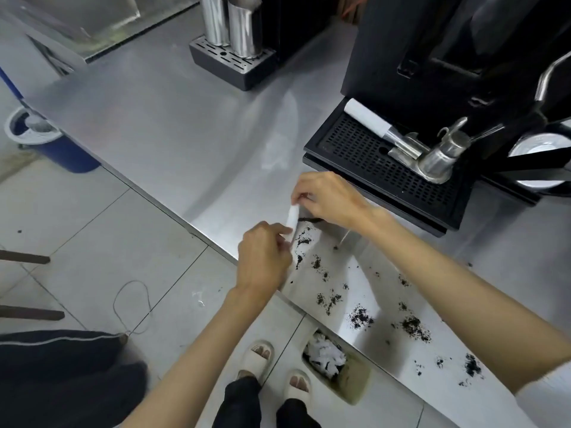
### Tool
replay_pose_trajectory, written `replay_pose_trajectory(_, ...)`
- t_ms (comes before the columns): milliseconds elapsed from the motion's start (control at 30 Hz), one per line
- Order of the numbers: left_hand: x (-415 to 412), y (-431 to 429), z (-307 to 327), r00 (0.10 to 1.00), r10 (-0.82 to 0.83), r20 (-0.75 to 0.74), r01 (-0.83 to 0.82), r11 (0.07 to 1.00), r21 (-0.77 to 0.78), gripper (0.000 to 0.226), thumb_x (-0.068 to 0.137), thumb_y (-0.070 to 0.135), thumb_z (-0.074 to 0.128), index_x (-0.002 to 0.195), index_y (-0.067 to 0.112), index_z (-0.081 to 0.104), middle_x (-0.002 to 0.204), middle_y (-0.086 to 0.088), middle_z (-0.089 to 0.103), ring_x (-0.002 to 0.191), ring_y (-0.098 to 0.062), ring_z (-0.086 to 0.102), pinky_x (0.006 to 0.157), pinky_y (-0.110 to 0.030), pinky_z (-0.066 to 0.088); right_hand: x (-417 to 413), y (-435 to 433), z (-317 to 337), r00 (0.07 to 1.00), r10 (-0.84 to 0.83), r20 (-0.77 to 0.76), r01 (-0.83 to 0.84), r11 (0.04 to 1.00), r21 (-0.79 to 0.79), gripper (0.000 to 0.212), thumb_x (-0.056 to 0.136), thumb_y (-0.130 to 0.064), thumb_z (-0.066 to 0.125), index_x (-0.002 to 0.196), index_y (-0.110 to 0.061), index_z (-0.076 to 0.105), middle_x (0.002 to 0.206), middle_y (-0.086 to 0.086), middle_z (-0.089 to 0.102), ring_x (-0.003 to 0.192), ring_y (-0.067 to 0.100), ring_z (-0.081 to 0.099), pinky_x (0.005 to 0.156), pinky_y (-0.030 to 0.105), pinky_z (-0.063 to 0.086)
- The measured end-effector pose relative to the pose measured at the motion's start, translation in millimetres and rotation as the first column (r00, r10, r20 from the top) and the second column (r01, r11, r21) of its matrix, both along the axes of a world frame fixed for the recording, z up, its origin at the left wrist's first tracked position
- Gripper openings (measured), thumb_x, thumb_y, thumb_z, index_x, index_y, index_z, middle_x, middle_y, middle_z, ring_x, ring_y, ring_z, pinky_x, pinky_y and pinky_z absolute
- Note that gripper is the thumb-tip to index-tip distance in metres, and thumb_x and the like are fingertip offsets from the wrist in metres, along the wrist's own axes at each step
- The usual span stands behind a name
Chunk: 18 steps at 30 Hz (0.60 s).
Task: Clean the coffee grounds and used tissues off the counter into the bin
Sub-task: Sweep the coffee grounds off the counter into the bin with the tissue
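Dark coffee grounds (358,316) lie scattered in several patches along the front of the steel counter (173,125). A small white tissue (292,219) stands on edge above the counter, pinched from below by my left hand (262,261) and from above by my right hand (327,199). A thin dark line of grounds (309,219) lies right beside the tissue, under my right hand. Below the counter's edge stands a bin (355,384) with crumpled white tissues (324,356) inside.
A black espresso machine with a perforated drip tray (370,156) and a portafilter (401,140) stands just behind my right hand. A small drip tray with two steel jugs (234,29) sits further back. A blue mop bucket (46,140) is on the tiled floor at left.
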<state>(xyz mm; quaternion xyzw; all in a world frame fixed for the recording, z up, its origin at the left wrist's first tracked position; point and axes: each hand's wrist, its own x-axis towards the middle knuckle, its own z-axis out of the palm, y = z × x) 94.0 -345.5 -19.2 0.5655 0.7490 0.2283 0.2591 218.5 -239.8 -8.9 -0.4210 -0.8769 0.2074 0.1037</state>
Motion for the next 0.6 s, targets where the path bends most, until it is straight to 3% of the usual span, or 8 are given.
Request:
replay_pose_trajectory(100,-14,27,-3,0.994,0.099,-0.046,-0.096,0.994,0.061,0.034,0.078,0.002,0.05,0.1,0.017,0.071,0.094,-0.012,0.07,0.089,-0.031,0.062,0.074,-0.031,0.045,-7,26,-3,0.999,-0.013,0.033,0.009,0.992,0.128,0.014,0.086,-0.013,0.06,0.091,-0.015,0.072,0.096,0.001,0.072,0.098,0.021,0.061,0.088,0.036,0.043)
replay_pose_trajectory(233,-20,42,-12,0.988,0.052,-0.148,-0.047,0.998,0.037,0.032,0.085,0.003,0.049,0.105,0.018,0.07,0.102,-0.016,0.062,0.096,-0.033,0.057,0.076,-0.032,0.038,-9,30,-22,0.992,-0.008,0.124,-0.023,0.969,0.247,0.015,0.087,-0.017,0.059,0.092,-0.016,0.073,0.093,0.004,0.074,0.102,0.024,0.056,0.09,0.04,0.036)
replay_pose_trajectory(367,-12,33,-14,0.983,-0.063,-0.175,0.072,0.996,0.043,0.025,0.087,0.01,0.054,0.105,0.017,0.07,0.096,-0.017,0.06,0.089,-0.035,0.058,0.07,-0.03,0.034,10,17,-34,0.997,-0.077,0.019,0.069,0.965,0.252,0.012,0.083,-0.016,0.064,0.086,-0.017,0.075,0.082,0.005,0.074,0.09,0.027,0.057,0.08,0.038,0.036)
replay_pose_trajectory(500,7,9,-18,0.954,-0.187,-0.233,0.208,0.976,0.07,0.022,0.087,0.014,0.058,0.103,0.019,0.071,0.086,-0.017,0.059,0.079,-0.037,0.059,0.065,-0.03,0.035,41,-12,-37,0.997,-0.072,0.003,0.069,0.964,0.255,0.01,0.078,-0.009,0.068,0.076,-0.016,0.075,0.071,0.002,0.072,0.082,0.026,0.06,0.073,0.026,0.026)
replay_pose_trajectory(600,19,-6,-18,0.932,-0.266,-0.244,0.293,0.953,0.081,0.02,0.085,0.011,0.061,0.098,0.019,0.073,0.08,-0.017,0.06,0.073,-0.038,0.061,0.064,-0.029,0.036,62,-37,-33,0.997,-0.068,0.02,0.062,0.972,0.225,0.009,0.078,-0.007,0.069,0.077,-0.014,0.075,0.071,0.002,0.072,0.082,0.025,0.061,0.077,0.032,0.038)
